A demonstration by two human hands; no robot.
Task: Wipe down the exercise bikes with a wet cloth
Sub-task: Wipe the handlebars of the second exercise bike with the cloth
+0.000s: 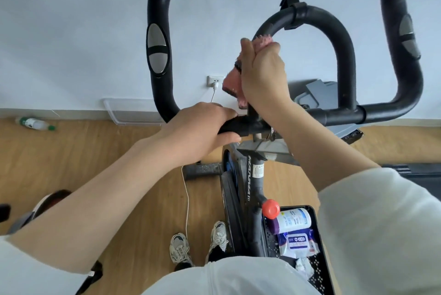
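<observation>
A black exercise bike's foam handlebars (338, 39) fill the middle of the head view, above its grey frame post (258, 182). My right hand (262, 72) is closed around a pink cloth (232, 82), wrapped on the left leg of the inner loop bar. The cloth shows above and to the left of my fist. My left hand (200, 127) grips the horizontal bar (235, 127) just left of the stem. The red knob (270, 208) sits lower on the post.
A black basket (319, 232) at lower right holds a wipes canister (294, 220), a wipes pack and crumpled tissue. A spray bottle (35, 124) lies on the wood floor at left. A white cable (187, 199) runs from the wall socket. My shoes (179, 249) stand beside the bike.
</observation>
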